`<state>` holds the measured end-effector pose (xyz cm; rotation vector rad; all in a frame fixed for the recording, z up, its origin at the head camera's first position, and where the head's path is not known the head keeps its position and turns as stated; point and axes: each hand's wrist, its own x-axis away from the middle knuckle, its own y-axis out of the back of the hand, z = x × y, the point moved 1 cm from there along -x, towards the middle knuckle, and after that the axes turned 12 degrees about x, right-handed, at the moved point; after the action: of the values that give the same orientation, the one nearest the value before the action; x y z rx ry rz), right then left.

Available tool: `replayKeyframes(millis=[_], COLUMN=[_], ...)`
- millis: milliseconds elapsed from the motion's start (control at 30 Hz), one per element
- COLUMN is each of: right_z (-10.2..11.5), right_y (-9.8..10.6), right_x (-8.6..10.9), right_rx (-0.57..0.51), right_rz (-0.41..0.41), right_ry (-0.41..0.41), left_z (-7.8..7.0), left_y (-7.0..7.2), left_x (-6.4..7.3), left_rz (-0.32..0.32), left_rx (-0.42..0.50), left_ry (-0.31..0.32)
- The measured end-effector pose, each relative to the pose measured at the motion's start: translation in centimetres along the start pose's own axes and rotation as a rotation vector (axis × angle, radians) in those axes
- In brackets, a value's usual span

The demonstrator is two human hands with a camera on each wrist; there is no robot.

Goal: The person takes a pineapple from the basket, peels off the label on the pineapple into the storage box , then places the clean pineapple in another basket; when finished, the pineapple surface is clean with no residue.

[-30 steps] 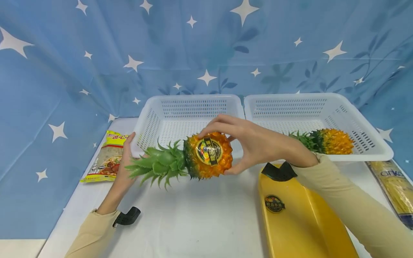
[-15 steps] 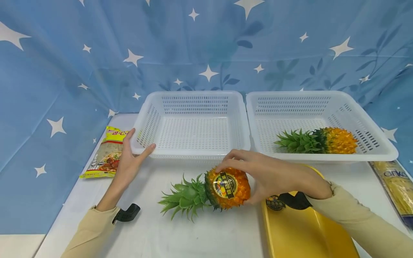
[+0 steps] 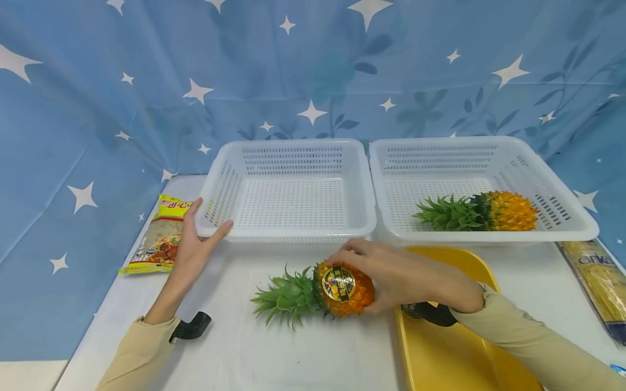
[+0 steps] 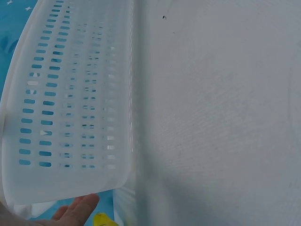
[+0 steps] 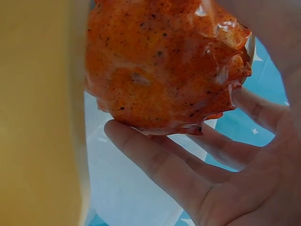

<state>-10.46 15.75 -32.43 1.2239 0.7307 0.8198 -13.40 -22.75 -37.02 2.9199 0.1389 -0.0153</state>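
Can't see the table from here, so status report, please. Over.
Left hand at near-left corner of left basket. Right hand gripping stickered pineapple sideways, in front of that basket. Yellow tub close by, right of pineapple.

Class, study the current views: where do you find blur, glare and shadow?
Right wrist: the yellow tray, close at the left, looks out of focus; small white glints sit on the held pineapple. Left wrist: a soft shadow lies on the table beside the white basket. Head: fairly even light.
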Motion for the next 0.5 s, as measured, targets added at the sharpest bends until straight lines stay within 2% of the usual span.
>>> replayKeyframes(millis=[300,367,500], right_z=[-0.2,-0.2,-0.3], right_y=[-0.3,-0.3,-0.1], right_x=[0.2,0.3,0.4], right_rx=[-0.05,-0.063,-0.089], right_rz=[0.049,0.07,0.107], right_ry=[-0.018,-0.022,-0.022], left_z=[-0.3,-0.4,-1.1], left_y=[1.0,1.1,1.0], left_x=[-0.1,0.0,0.6], left_rz=[0.119,0.122,0.098], left_rx=[-0.023,-0.079,-0.271], left_ry=[-0.004,-0.01,0.006])
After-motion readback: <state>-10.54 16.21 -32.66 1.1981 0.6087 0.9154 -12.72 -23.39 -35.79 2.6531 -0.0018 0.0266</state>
